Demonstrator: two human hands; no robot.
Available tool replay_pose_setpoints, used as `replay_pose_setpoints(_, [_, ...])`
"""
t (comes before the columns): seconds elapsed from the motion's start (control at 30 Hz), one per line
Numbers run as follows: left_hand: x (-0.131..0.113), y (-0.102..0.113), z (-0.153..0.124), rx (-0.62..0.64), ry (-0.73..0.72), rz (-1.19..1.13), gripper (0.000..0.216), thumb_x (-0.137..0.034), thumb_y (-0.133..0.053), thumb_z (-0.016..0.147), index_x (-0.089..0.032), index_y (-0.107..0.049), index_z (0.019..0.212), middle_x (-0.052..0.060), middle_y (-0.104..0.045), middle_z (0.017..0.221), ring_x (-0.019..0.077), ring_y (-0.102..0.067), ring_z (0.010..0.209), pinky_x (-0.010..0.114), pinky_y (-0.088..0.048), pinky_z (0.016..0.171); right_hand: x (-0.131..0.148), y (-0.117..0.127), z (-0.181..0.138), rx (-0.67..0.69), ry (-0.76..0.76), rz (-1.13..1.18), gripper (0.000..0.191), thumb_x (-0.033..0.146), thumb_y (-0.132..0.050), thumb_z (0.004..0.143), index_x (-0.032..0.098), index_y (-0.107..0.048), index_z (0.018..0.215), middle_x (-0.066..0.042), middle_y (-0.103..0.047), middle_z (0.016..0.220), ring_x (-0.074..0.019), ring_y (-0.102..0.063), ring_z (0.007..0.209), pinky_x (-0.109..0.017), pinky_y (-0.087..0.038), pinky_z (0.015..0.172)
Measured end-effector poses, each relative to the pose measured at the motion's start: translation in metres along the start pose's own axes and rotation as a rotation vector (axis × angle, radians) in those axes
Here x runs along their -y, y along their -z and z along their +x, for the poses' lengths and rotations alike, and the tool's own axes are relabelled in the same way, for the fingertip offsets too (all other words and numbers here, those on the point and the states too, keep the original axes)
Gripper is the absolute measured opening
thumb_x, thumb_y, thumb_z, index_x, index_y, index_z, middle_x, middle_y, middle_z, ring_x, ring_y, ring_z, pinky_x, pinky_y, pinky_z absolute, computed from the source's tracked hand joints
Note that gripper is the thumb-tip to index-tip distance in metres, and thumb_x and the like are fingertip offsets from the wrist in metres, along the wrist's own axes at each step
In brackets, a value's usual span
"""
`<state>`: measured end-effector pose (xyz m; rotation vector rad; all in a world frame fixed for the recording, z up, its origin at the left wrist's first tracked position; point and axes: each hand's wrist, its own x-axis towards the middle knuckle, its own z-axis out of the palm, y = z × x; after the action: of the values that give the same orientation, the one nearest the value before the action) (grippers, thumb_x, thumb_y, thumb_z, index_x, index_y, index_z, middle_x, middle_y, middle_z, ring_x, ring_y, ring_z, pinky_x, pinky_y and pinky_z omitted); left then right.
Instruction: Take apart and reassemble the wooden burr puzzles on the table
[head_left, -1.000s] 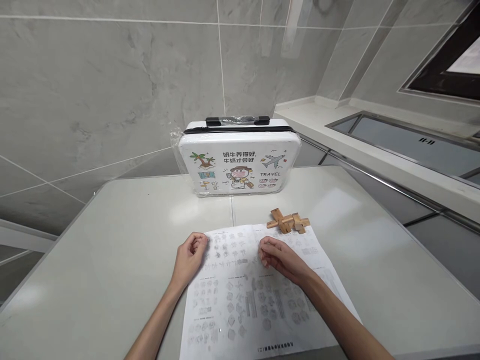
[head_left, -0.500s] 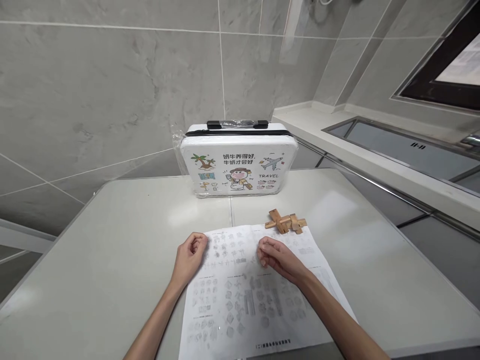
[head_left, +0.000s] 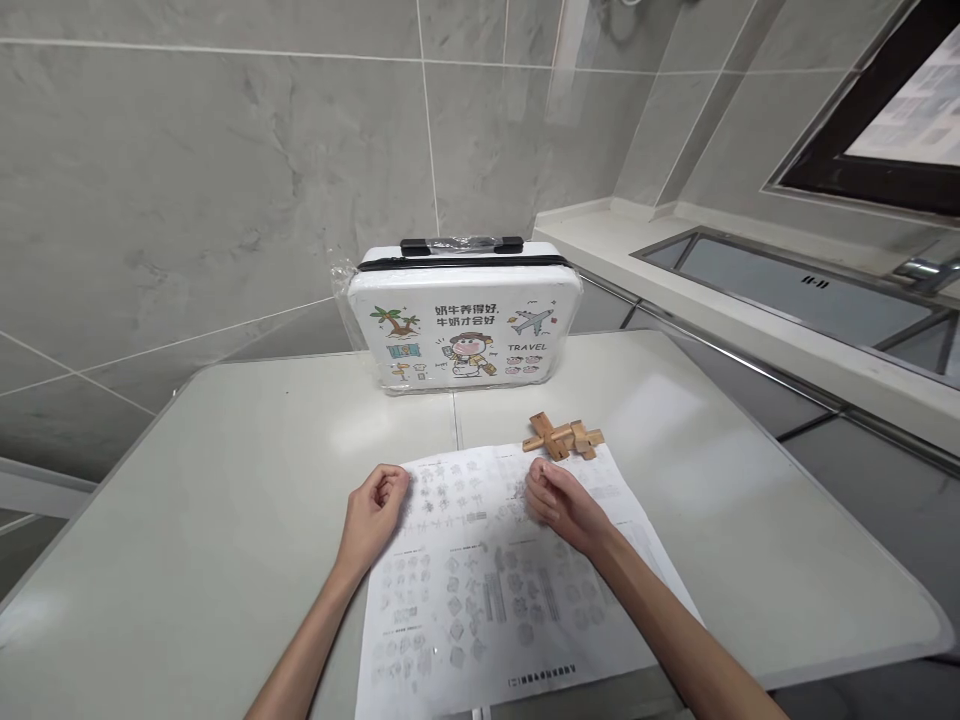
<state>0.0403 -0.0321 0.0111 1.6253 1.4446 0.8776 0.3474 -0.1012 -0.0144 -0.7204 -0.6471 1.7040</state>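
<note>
A large printed sheet (head_left: 450, 560) lies on the table, covered in small grey diagrams and lines of text. On its upper left edge rests my left hand (head_left: 379, 500), fingers curled into a loose fist with nothing visible in them. My right hand (head_left: 564, 503) is likewise curled closed over the upper right part of the sheet, and no object shows in it. Just beyond its knuckles sits an interlocking wooden puzzle (head_left: 562, 437) of crossed brown pieces, at the sheet's far edge. A small gap seems to separate puzzle and hand.
At the back of the pale table (head_left: 247, 470) stands a white suitcase (head_left: 465, 325) in clear plastic, printed with cartoons and a black handle on top. Grey tiled wall (head_left: 210, 180) rises behind. To the right is a counter with a sink (head_left: 795, 290) beneath a dark-framed window (head_left: 825, 160).
My right hand has moved slightly away from me and its fingers have curled in more, closer to the puzzle. The left hand stays in place. The whole view has shifted slightly.
</note>
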Motion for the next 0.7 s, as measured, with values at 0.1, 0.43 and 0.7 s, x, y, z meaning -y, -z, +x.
replay_pose_setpoints(0.1, [-0.002, 0.001, -0.001, 0.011, 0.019, -0.001, 0.036, -0.055, -0.06, 0.097, -0.02, -0.065, 0.089, -0.003, -0.047, 0.069, 0.0128, -0.038, 0.061, 0.023, -0.032, 0.055, 0.003, 0.004, -0.001, -0.04, 0.067, 0.126, 0.042, 0.052, -0.069, 0.099, 0.023, -0.053, 0.074, 0.01, -0.03, 0.052, -0.0103, -0.014, 0.044, -0.027, -0.019, 0.045])
replay_pose_setpoints(0.43, [-0.009, 0.0, -0.002, 0.014, 0.028, -0.014, 0.038, -0.057, -0.06, 0.097, -0.021, -0.065, 0.089, -0.003, -0.046, 0.069, 0.013, -0.036, 0.06, 0.024, -0.03, 0.054, 0.011, 0.019, 0.0, -0.281, 0.214, 0.304, 0.055, 0.057, -0.064, 0.101, 0.026, -0.037, 0.065, 0.012, -0.023, 0.043, -0.0096, -0.007, 0.037, -0.028, -0.015, 0.038])
replay_pose_setpoints(0.7, [-0.007, 0.0, -0.001, -0.003, 0.0, -0.005, 0.036, -0.056, -0.061, 0.095, -0.021, -0.066, 0.086, -0.002, -0.048, 0.068, 0.0136, -0.04, 0.06, 0.024, -0.034, 0.055, 0.011, 0.025, 0.002, -0.247, 0.235, 0.343, 0.032, 0.052, -0.07, 0.1, 0.027, -0.055, 0.086, 0.012, -0.032, 0.044, -0.0109, -0.019, 0.033, -0.028, -0.025, 0.037])
